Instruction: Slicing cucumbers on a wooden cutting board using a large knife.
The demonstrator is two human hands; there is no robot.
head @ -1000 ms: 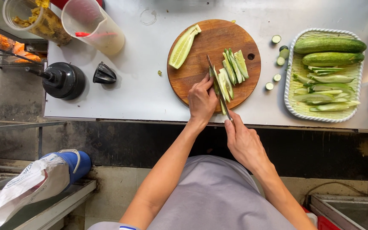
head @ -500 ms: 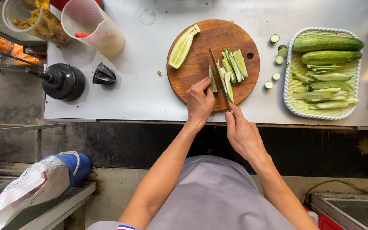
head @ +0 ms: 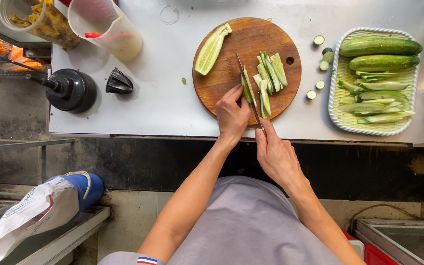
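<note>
The left hand [head: 232, 114] pinches a cucumber wedge [head: 247, 89] with bunched fingertips, holding it on the round wooden cutting board [head: 231, 73], while the right hand [head: 276, 154] is curled tight around the handle of a knife [head: 247, 88] whose blade lies lengthwise along that wedge. Just right of the blade lie cut cucumber spears [head: 271, 73], a cucumber half [head: 211, 48] rests at the board's upper left, and farther right a white tray [head: 334, 105] holds whole cucumbers [head: 380, 47] and more spears.

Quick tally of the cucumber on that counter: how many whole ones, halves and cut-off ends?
Whole cucumbers on the tray: 2
Cucumber half on the cutting board: 1
Cut-off ends on the counter: 5
Total: 8
</note>
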